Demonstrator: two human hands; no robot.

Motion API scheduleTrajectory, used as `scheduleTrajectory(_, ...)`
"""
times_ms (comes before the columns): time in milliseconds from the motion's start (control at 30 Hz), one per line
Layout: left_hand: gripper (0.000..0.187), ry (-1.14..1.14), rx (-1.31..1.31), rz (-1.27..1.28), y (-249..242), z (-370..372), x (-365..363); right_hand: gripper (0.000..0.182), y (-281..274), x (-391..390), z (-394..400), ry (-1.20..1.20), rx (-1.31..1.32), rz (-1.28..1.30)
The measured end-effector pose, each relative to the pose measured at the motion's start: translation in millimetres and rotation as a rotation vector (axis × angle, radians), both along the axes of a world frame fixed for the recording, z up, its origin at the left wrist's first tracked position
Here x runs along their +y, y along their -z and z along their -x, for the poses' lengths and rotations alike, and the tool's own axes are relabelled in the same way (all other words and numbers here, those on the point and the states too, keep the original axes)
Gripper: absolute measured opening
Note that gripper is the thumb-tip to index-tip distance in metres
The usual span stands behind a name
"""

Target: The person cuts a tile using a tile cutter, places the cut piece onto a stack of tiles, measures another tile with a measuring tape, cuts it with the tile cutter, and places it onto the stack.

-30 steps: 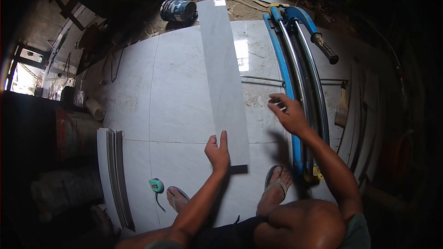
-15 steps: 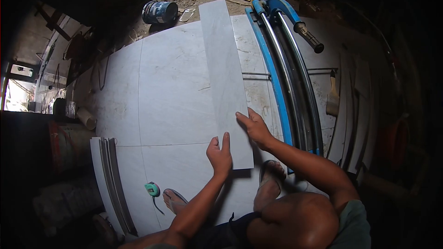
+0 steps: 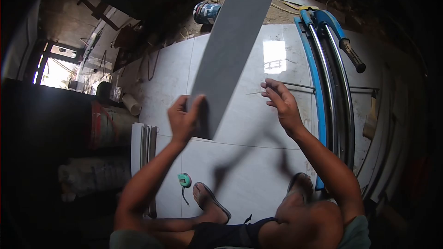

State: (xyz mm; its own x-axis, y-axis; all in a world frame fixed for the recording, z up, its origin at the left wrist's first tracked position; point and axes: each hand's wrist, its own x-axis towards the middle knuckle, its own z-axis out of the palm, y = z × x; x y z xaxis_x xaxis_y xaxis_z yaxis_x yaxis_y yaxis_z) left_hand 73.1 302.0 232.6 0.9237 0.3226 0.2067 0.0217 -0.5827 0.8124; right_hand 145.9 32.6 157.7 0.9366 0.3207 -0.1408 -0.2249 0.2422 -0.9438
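Observation:
A long tile strip point(image 3: 233, 48), its face now dark grey, slants from my left hand up past the top of the view. My left hand point(image 3: 184, 117) grips its left edge near the lower end, thumb on the face and other fingers partly hidden. To the right of the strip, my right hand point(image 3: 285, 107) hangs free over the pale floor tiles point(image 3: 249, 161), fingers loosely bent and apart, touching nothing. A blue manual tile cutter point(image 3: 315, 92) with two shiny rails lies right of that hand. On the floor, left of my feet, is a green tape measure point(image 3: 184, 180).
Thin tile strips point(image 3: 138, 145) stand stacked at the left, with buckets point(image 3: 108, 124) beyond. A blue paint-stained bucket point(image 3: 205, 14) lies on its side at the back. Behind the cutter's right side are a brush point(image 3: 370, 120) and more long strips point(image 3: 380, 143).
My right hand has let go of the tile strip and moved right. The strip has lifted and tilted in my left hand, its visible face turning from pale to dark. The view has shifted left.

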Motion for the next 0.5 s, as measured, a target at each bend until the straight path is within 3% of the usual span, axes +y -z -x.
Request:
scheduleTrajectory(100,0.025,0.031,-0.032,-0.246,-38.5,14.7,58.1,0.045,17.2,-11.8,-1.5,0.036,0.09,0.111)
scheduleTrajectory(167,0.023,0.002,-0.041,-0.215,-44.1,37.1,63.0,0.042,36.2,-24.3,1.0,0.032,0.171,0.19)
scheduleTrajectory(300,0.021,-0.105,0.027,-0.304,-32.7,83.5,90.9,0.037,40.7,-46.4,12.7,-0.099,0.197,0.425)
scheduleTrajectory(500,0.02,-0.216,0.031,-0.196,-8.2,139.7,116.5,0.04,19.0,-63.1,26.7,-0.375,0.041,0.768)
